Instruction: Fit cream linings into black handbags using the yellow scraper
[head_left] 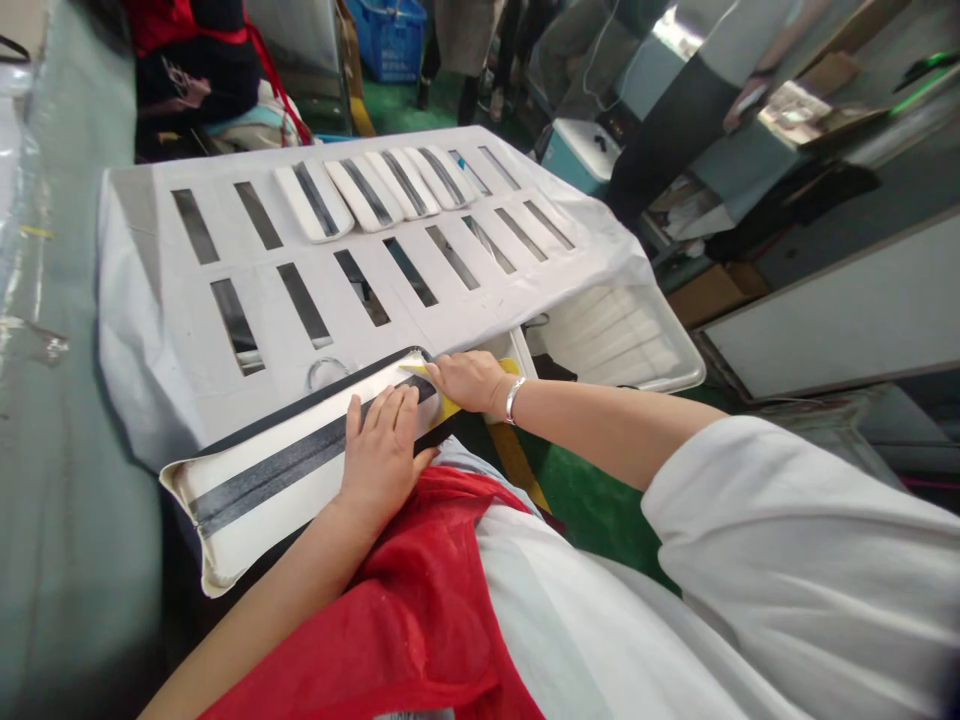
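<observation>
A long white panel (255,500) with a dark strip (270,470) down its middle lies across my lap. My left hand (381,450) rests flat on it, fingers stretched out together over the strip. My right hand (469,380), with a silver bracelet at the wrist, is closed over a yellow tool (448,408) and presses it against the panel's far end by the strip.
A white board (360,330) with rows of dark slots stands ahead, with several similar white panels (375,190) lying at its far edge. A clear plastic tray (630,340) sits to the right. A person in red and black (195,60) stands at the back left.
</observation>
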